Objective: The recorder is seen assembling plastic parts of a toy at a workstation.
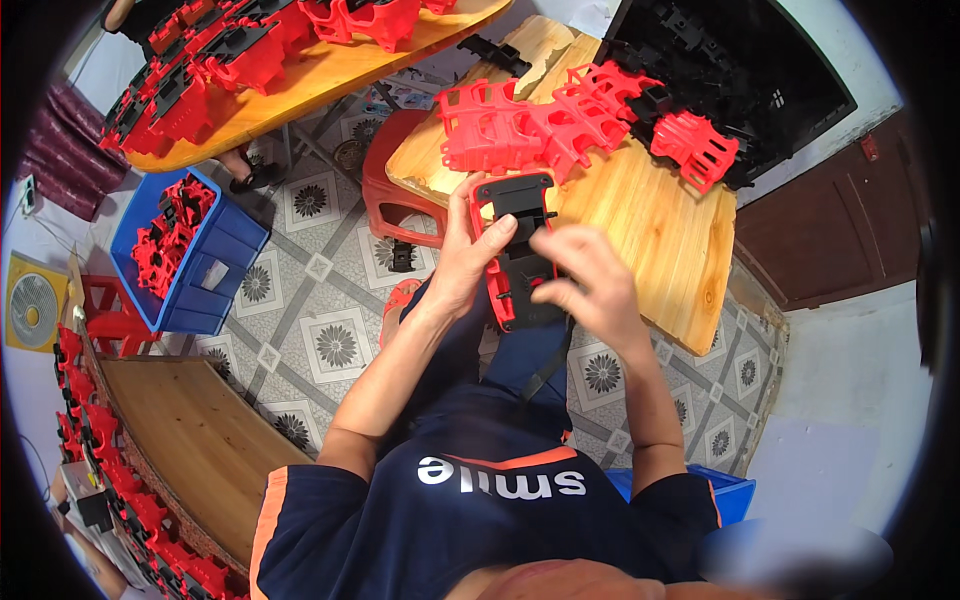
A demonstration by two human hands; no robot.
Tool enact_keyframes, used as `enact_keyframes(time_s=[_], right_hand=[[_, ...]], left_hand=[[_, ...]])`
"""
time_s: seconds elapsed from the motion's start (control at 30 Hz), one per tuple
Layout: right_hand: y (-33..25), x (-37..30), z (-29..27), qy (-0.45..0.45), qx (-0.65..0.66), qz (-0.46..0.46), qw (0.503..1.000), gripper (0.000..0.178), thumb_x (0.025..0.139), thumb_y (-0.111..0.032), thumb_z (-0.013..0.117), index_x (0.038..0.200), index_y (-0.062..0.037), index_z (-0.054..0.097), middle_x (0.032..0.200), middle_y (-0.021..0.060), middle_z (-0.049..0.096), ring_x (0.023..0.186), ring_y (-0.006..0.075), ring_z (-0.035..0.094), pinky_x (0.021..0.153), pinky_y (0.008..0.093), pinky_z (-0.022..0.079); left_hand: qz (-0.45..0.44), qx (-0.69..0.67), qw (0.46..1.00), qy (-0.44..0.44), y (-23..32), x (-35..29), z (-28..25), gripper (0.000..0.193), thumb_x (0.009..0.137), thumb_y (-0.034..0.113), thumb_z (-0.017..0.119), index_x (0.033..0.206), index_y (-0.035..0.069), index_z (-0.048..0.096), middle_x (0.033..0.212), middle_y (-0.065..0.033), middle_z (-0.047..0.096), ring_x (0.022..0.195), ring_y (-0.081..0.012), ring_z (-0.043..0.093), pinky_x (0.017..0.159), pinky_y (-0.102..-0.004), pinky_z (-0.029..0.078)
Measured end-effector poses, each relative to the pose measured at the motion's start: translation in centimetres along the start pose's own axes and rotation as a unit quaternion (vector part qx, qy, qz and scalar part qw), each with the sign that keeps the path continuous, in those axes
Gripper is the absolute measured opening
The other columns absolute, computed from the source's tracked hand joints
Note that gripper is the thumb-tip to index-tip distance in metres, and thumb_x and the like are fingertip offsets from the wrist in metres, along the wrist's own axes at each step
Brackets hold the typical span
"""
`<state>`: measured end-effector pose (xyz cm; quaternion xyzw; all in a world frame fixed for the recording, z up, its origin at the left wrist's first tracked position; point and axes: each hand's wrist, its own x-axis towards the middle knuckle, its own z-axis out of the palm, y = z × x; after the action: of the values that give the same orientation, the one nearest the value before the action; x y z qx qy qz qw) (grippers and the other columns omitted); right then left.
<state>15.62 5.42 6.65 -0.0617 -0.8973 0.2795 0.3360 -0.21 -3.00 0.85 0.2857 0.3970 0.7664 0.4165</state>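
My left hand [468, 250] is closed round the left side of a red and black plastic housing [518, 198], its thumb lying across the black face. The housing is long and stands lengthwise in front of my body, a red edge showing along its left. My right hand [598, 285] is at the housing's right edge, slightly blurred, with thumb and fingers apart and their tips close to the black face. I cannot tell whether those tips touch it.
On the wooden table [680, 270] ahead lie several red plastic frames [500, 125] and a heap of black parts [690, 60]. Another table [440, 45] holds red and black assemblies. A blue crate [225, 265] of such parts stands left, near a red stool [385, 175].
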Motion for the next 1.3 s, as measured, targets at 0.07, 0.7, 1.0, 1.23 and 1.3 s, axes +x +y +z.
enact_keyframes(time_s=[0.07, 0.7, 1.0, 1.23, 1.3], right_hand=[[2.1, 0.4, 0.7, 0.080, -0.048, 0.013, 0.996, 0.046, 0.079, -0.018, 0.077, 0.120, -0.0020, 0.063, 0.109, 0.0106, 0.061, 0.105, 0.0240, 0.059, 0.088, 0.0340, 0.049], [3.4, 1.4, 10.3, 0.048, 0.517, 0.264, 0.813, 0.071, 0.085, -0.009, 0.063, 0.147, 0.0043, 0.030, 0.146, 0.0165, 0.040, 0.133, 0.0250, 0.042, 0.110, 0.0371, 0.035], [-0.3, 2.7, 14.4, -0.038, 0.500, 0.185, 0.845, 0.067, 0.091, -0.027, 0.063, 0.143, 0.0046, 0.036, 0.130, 0.0152, 0.054, 0.111, 0.0218, 0.059, 0.095, 0.0341, 0.048], [-6.0, 8.2, 18.8, -0.156, 0.411, -0.004, 0.898, 0.103, 0.082, -0.070, 0.054, 0.153, -0.0033, 0.019, 0.156, 0.0169, 0.024, 0.146, 0.0300, 0.022, 0.117, 0.0453, 0.019], [-5.5, 8.3, 19.7, -0.188, 0.416, 0.025, 0.890, 0.076, 0.095, -0.049, 0.054, 0.149, -0.0026, 0.030, 0.154, 0.0136, 0.030, 0.141, 0.0284, 0.032, 0.114, 0.0432, 0.027]], left_hand=[[-0.007, 0.006, 1.000, -0.013, -0.2, -0.2, 0.6, 0.075, 0.089, 0.032, 0.068, 0.146, 0.010, 0.025, 0.135, -0.0097, 0.043, 0.125, -0.0214, 0.046, 0.107, -0.0370, 0.036], [0.047, 0.247, 0.967, 0.050, 4.2, -4.2, -5.2, 0.121, 0.074, 0.035, 0.082, 0.152, 0.000, -0.004, 0.155, -0.0177, 0.012, 0.141, -0.0289, 0.023, 0.115, -0.0341, 0.021], [0.191, 0.301, 0.923, 0.147, 4.9, -10.4, -6.3, 0.113, 0.072, 0.027, 0.083, 0.154, 0.008, 0.009, 0.132, -0.0159, 0.053, 0.123, -0.0242, 0.051, 0.103, -0.0353, 0.040], [0.411, 0.128, 0.843, 0.323, 16.1, -12.3, -12.9, 0.094, 0.076, 0.011, 0.079, 0.149, 0.003, 0.021, 0.129, -0.0091, 0.051, 0.119, -0.0178, 0.051, 0.102, -0.0364, 0.042], [0.452, 0.066, 0.781, 0.425, 23.7, -14.8, -16.5, 0.097, 0.080, 0.023, 0.079, 0.149, 0.001, 0.015, 0.118, -0.0108, 0.054, 0.099, -0.0186, 0.060, 0.088, -0.0349, 0.050]])
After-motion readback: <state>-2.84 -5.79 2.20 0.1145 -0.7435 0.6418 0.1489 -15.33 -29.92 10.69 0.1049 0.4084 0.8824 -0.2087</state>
